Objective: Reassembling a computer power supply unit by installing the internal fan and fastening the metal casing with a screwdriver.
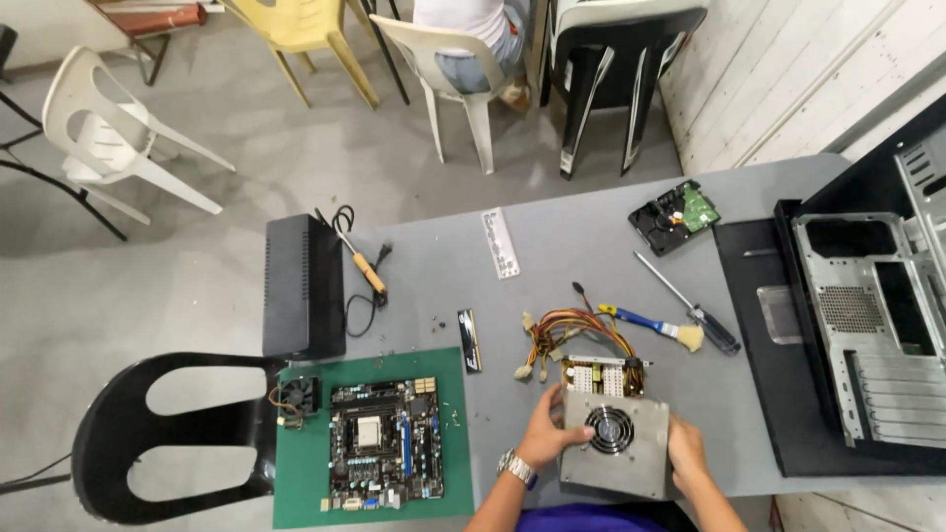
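Note:
A grey metal power supply unit [616,443] with a round fan grille lies on the grey table [581,246] near its front edge. My left hand [545,433] grips its left side, a watch on the wrist. My right hand [685,455] holds its right side. A bundle of coloured cables [567,335] spreads from the unit's far end. A motherboard [384,443] rests on a green mat [296,473] to the left, with a small fan [296,397] at the mat's corner.
An open computer case [867,315] lies at the right. A brush [655,325], screwdriver [685,300], hard drive [680,215], memory stick [471,340], metal plate [500,242], soldering iron [360,258] and black box [301,286] are on the table. Chairs and a seated person stand beyond.

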